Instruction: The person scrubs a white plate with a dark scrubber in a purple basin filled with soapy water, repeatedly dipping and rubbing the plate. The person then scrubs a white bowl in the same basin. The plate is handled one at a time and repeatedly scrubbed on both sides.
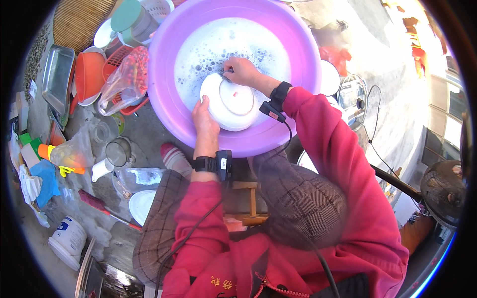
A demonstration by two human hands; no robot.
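Observation:
A white plate [223, 110] is tilted over the soapy water, its underside and foot ring facing up and a small red mark in the middle. My left hand [205, 121] grips its near left rim, thumb on top. At the plate's far edge, my right hand [242, 71] is curled around a dark scrubber [228, 74], mostly hidden by the fingers. Both are inside a large purple plastic basin [164, 82], where white suds [231, 35] with dark bubbles cover the water.
Left of the basin lie an orange colander [89, 76], a metal tray [57, 76], a plastic bag [126, 82] and a glass jar [118, 151]. A long-handled brush [93, 200] and a white bucket [68, 238] are lower left. At right stand a glass lid [352, 98] and a fan [443, 190].

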